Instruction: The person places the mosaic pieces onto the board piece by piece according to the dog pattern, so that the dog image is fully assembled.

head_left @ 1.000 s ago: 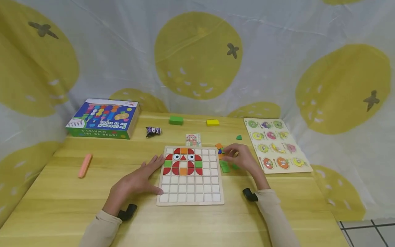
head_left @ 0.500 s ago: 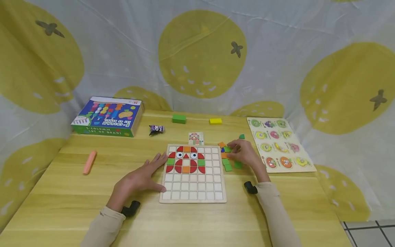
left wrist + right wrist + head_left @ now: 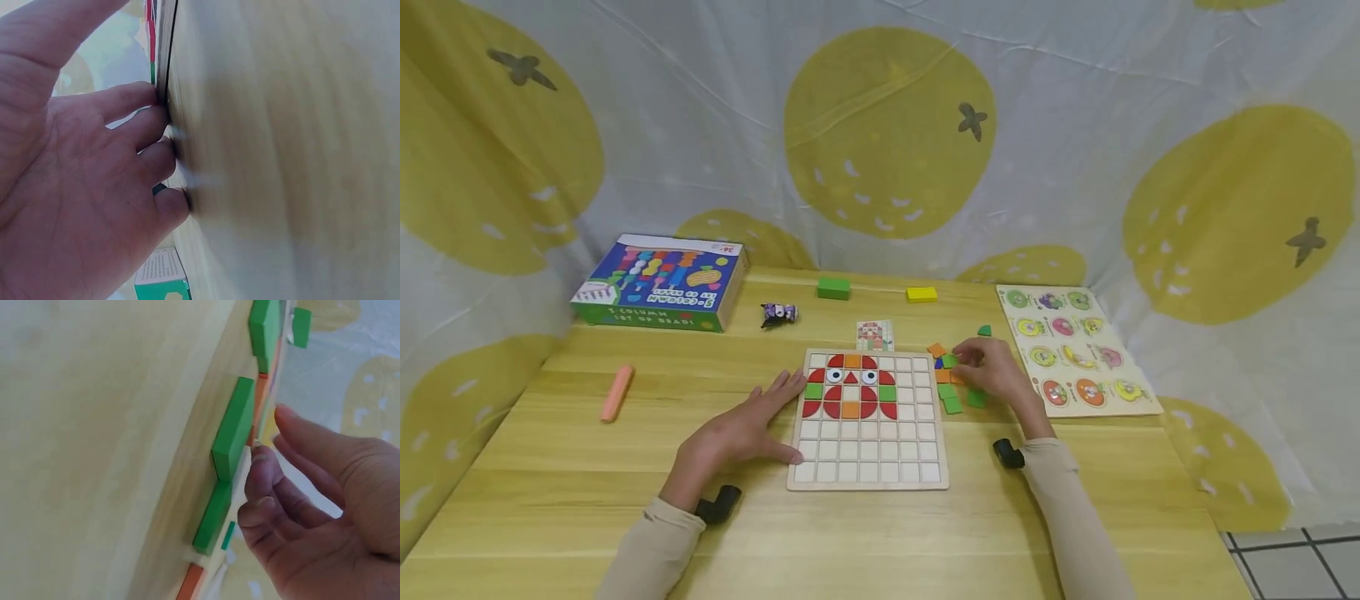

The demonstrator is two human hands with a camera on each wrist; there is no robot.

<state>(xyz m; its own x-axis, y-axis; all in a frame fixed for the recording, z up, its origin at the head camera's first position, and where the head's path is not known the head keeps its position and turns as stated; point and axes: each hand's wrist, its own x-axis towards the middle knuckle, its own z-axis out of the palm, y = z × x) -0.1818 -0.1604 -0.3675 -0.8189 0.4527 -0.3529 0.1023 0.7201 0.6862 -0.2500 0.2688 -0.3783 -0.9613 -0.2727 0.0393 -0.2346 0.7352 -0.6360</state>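
A square wooden grid board point(image 3: 868, 452) lies on the table. Red, orange and green pieces and two eye tiles form a face-like figure in its upper left. Along the board's left edge rests my left hand point(image 3: 741, 435), fingers spread and thumb at the lower left; the left wrist view has its fingertips down at the tabletop. My right hand point(image 3: 995, 369) is over loose coloured tiles beside the board, near a green tile point(image 3: 950, 361) and an orange tile point(image 3: 943, 377). In the right wrist view its fingers bend loosely, with a gap between thumb and index finger.
A picture card point(image 3: 875, 335) lies behind the board. Farther back are a bead-set box point(image 3: 662, 279), a small purple-black figure point(image 3: 778, 314), a green block point(image 3: 833, 288) and a yellow block point(image 3: 922, 294). A fruit puzzle board point(image 3: 1078, 350) lies right, an orange stick point(image 3: 617, 393) left.
The head view has shifted slightly. My right hand stays over the loose tiles with small finger movements, and my left hand keeps its place at the board's edge.
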